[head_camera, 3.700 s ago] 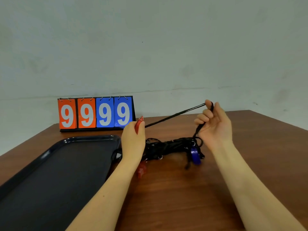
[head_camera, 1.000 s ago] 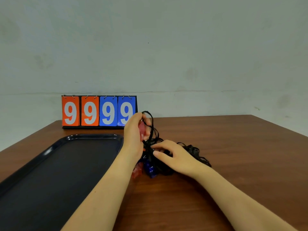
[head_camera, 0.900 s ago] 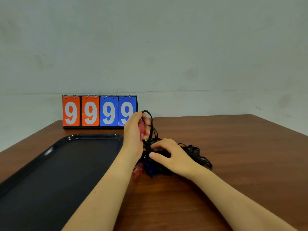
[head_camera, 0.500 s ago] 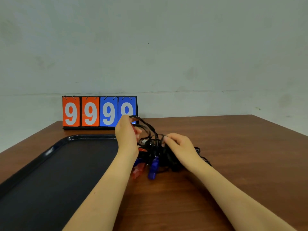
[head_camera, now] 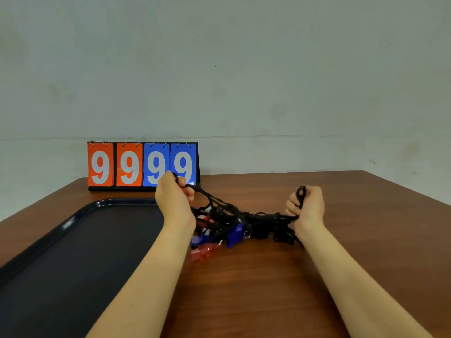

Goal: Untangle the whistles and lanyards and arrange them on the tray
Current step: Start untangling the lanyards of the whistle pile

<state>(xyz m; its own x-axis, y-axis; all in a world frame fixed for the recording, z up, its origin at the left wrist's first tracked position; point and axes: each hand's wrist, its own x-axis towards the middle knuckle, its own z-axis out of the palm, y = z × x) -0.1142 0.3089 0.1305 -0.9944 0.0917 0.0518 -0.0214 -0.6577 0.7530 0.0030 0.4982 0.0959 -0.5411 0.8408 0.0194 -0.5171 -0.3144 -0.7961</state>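
The main risk here, as I judge it, is that pulling the two hands apart will cinch the knot tighter instead of loosening it: the black cords run nearly taut from each fist into one dense knot of lanyards, and more tension along those lines would lock the crossings. A second risk is that a sideways tug drags the whole bundle, so that the whistles scrape across the desk or a clip ring snags on another cord. The left hand is raised at the left of the bundle, its fingers curled round a black cord near the top of the fist; something red shows between them, but I cannot tell whether it is a whistle. The right hand is at the right of the bundle, fingers closed tightly on a loop of cord that sticks up above the fist. The tangle lies between the two hands, low on the desk and just nearer than them, with a blue whistle hanging near its middle, a red whistle lying on the wood at its near left, and another blue piece beside the left wrist. The dark tray sits to the left, just beside the bundle, with no whistle on it. A scoreboard showing nines stands at the far left.
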